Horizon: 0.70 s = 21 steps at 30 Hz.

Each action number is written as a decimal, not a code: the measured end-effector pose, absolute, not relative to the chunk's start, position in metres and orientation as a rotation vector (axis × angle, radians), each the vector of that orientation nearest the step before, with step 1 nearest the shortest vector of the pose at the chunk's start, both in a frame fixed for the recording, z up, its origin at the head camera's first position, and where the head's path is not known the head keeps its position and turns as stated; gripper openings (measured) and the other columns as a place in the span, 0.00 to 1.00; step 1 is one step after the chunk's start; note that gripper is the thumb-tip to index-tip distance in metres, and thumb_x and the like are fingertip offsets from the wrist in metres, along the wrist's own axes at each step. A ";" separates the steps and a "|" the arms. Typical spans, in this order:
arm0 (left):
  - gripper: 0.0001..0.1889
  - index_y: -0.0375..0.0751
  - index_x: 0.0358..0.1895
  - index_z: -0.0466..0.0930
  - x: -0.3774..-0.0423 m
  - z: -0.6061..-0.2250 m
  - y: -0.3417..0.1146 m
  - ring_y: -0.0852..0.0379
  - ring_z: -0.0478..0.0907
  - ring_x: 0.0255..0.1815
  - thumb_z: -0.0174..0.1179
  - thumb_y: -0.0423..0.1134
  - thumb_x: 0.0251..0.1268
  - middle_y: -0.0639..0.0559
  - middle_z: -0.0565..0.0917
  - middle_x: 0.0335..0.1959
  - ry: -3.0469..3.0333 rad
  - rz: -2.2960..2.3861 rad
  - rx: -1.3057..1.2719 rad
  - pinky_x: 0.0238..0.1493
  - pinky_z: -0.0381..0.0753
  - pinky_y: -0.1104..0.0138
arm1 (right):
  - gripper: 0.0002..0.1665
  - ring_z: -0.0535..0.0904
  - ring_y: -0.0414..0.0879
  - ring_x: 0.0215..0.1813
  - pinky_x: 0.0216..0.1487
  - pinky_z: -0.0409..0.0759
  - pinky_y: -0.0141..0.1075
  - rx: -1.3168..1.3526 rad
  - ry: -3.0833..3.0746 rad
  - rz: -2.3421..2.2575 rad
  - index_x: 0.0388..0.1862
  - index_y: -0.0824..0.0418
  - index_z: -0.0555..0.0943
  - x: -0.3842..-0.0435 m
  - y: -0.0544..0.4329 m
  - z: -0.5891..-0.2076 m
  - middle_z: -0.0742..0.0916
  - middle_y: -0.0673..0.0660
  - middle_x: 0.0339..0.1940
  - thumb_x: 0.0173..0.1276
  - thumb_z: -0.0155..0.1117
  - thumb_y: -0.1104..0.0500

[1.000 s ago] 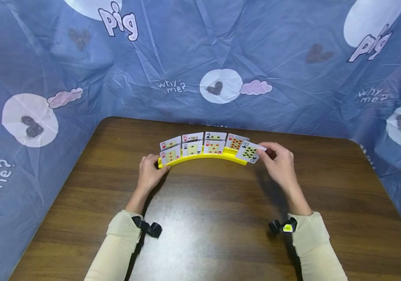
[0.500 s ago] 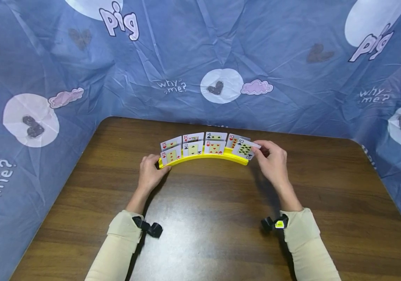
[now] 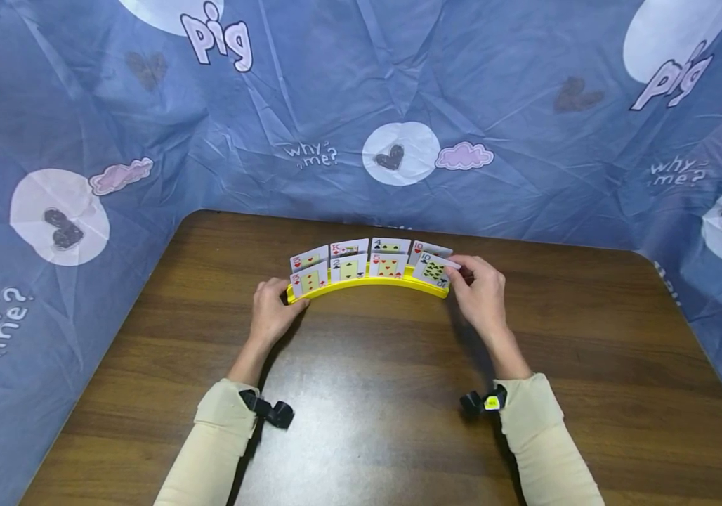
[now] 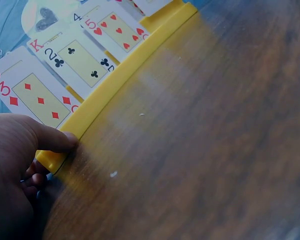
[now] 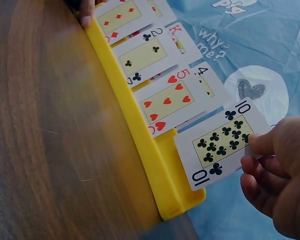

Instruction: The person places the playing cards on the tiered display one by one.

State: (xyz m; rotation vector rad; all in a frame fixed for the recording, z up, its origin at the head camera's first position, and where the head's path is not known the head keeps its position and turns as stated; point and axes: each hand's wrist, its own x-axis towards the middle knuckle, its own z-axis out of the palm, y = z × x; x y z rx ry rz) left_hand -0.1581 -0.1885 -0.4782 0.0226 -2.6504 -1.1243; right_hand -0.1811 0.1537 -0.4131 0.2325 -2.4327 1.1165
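A curved yellow card holder (image 3: 370,282) stands on the table, with cards upright in two rows. My left hand (image 3: 269,309) grips its left end, thumb (image 4: 60,141) along the front. My right hand (image 3: 482,295) pinches the ten of clubs (image 5: 220,142) by its right edge. That card's lower edge is at the holder's right end; whether it sits in the slot I cannot tell. Along the front row are the three of diamonds (image 4: 40,100), two of clubs (image 5: 142,56) and five of hearts (image 5: 167,102). The red ten (image 3: 421,247) behind is partly covered.
The king of diamonds (image 3: 348,245) and four of spades (image 3: 390,244) stand in the back row, beside a red three (image 3: 308,258). Brown wooden table (image 3: 361,393) surrounds the holder. A blue printed cloth (image 3: 310,84) hangs behind the table and at its sides.
My right hand has moved left with the ten of clubs, bringing it over the holder's right end and in front of the red ten. The left hand stays on the holder.
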 end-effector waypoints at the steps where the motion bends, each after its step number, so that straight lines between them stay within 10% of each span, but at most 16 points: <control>1: 0.18 0.27 0.44 0.85 -0.158 -0.478 -0.188 0.38 0.75 0.46 0.72 0.35 0.50 0.33 0.85 0.43 -2.651 -1.124 0.024 0.53 0.69 0.50 | 0.08 0.81 0.49 0.33 0.35 0.68 0.17 0.232 -2.433 1.118 0.42 0.66 0.87 -0.181 0.153 -0.414 0.89 0.64 0.35 0.65 0.70 0.64; 11: 0.19 0.27 0.45 0.85 -0.158 -0.478 -0.188 0.38 0.76 0.46 0.72 0.34 0.49 0.33 0.85 0.44 -2.649 -1.130 0.034 0.54 0.69 0.49 | 0.08 0.82 0.50 0.33 0.36 0.78 0.34 0.236 -2.435 1.106 0.41 0.66 0.88 -0.184 0.152 -0.420 0.89 0.63 0.35 0.64 0.70 0.65; 21: 0.19 0.26 0.44 0.85 -0.158 -0.477 -0.188 0.37 0.76 0.46 0.72 0.34 0.48 0.32 0.85 0.43 -2.642 -1.136 0.025 0.53 0.70 0.49 | 0.07 0.82 0.50 0.34 0.36 0.73 0.25 0.220 -2.467 1.098 0.41 0.65 0.88 -0.185 0.151 -0.424 0.89 0.63 0.35 0.64 0.70 0.65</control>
